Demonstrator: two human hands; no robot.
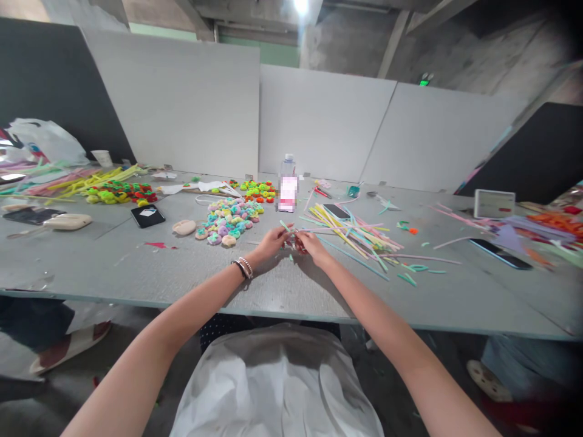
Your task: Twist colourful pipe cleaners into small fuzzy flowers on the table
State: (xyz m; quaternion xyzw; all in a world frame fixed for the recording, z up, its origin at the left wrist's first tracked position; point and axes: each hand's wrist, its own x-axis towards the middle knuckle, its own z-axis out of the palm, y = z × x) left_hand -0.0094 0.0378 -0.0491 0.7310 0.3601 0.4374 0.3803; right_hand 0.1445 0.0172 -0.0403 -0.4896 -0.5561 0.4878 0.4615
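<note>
My left hand (272, 241) and my right hand (312, 245) meet over the table near its middle, fingers closed. A short pale green pipe cleaner (285, 225) sticks up from the fingers of my left hand. My right hand is closed at a small, partly clear and reddish thing between the hands, too small and covered to name. Just below them lies a tiny green scrap (291, 258). To the right spreads a loose pile of pastel pipe cleaners (364, 233). Left of my hands is a heap of pastel fuzzy twisted pieces (232, 217).
A bottle (288, 167) stands behind my hands. One phone (336, 212) lies by the pipe cleaners, another phone (501, 254) farther right. Red and green fuzzy pieces (121, 192), a black square item (148, 215) and a beige case (68, 221) are left. Partitions (328, 121) back the table.
</note>
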